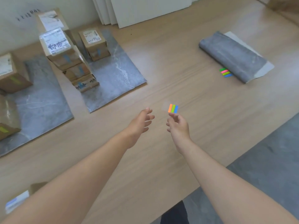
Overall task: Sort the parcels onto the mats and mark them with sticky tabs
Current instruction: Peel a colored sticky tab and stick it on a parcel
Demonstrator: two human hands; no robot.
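My right hand (178, 125) pinches the lower edge of a sheet of sticky tabs (173, 108) with orange, green and blue strips, held above the wooden floor. My left hand (142, 122) hovers just to its left, fingers relaxed and holding nothing. Two grey marbled mats lie at the left: the middle mat (116, 73) carries a stack of brown parcels (64, 50) and a smaller parcel (95, 44), all with blue tabs. The left mat (40, 101) bears parcels with green tabs (11, 75).
A rolled grey mat (234, 57) lies at the right with a second set of sticky tabs (225, 72) beside it. White boards (145, 10) lean against the far wall. Another parcel (17, 199) shows at the bottom left. Grey flooring (267, 175) borders the wood at the lower right.
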